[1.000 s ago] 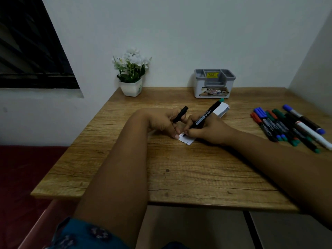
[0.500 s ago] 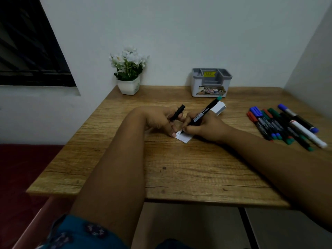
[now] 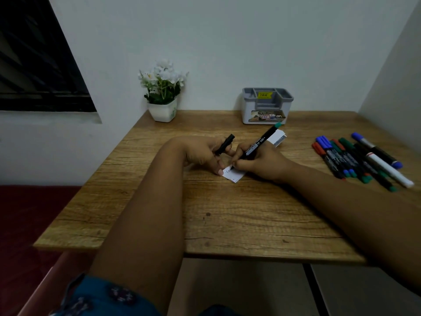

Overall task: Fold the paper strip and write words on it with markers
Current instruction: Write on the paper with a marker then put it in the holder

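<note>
**Writing on the folded paper strip**

My right hand grips a black marker with a green end, its tip down on the folded paper strip and its barrel slanting up toward 1 o'clock. My left hand pinches the marker's black cap between thumb and fingers, while one fingertip presses the strip's left edge flat against the tabletop. The two hands sit just beside each other, nearly touching above the paper.

The strip lies near the middle of the tabletop, a small white rectangle partly hidden under my right hand. A few dark letters show on its left part; I cannot read them surely.

At 1 o'clock from my hands, just behind the marker, lies a small white packet. At 3 o'clock a bunch of markers lies side by side, with red, blue, green and black caps, well apart from the strip. At 12 o'clock, against the wall, stands a grey and white organiser box. At 11 o'clock a white pot of white flowers stands in the tabletop's corner. A dark window fills the far left at 10 o'clock.
</note>
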